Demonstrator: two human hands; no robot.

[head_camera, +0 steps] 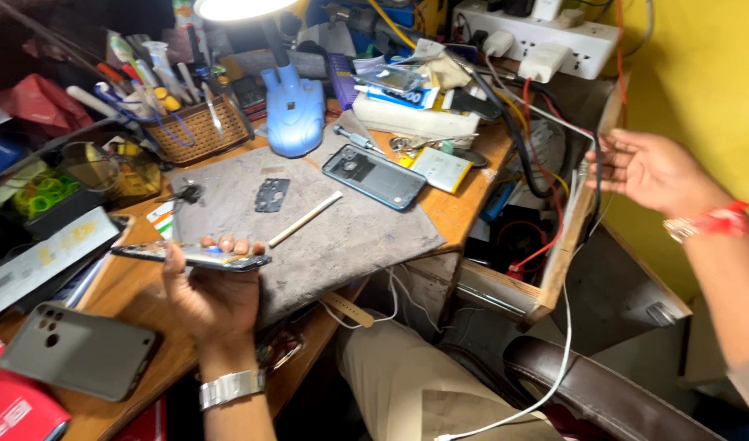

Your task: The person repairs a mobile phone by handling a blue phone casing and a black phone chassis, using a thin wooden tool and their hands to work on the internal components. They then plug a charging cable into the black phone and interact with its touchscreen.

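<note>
My left hand [214, 294] grasps an opened phone [191, 256], held flat and edge-on just above the near edge of the grey work mat [334, 237]. My right hand [650, 170] reaches off the surface to the right, fingers spread and released, touching thin cables [588, 175] at the corner of the wooden frame [570, 237]. On the mat lie a second phone body [374, 176], a small dark plate [272, 195] and a white stick [305, 219]. A grey phone case [79, 351] rests on the surface at lower left.
</note>
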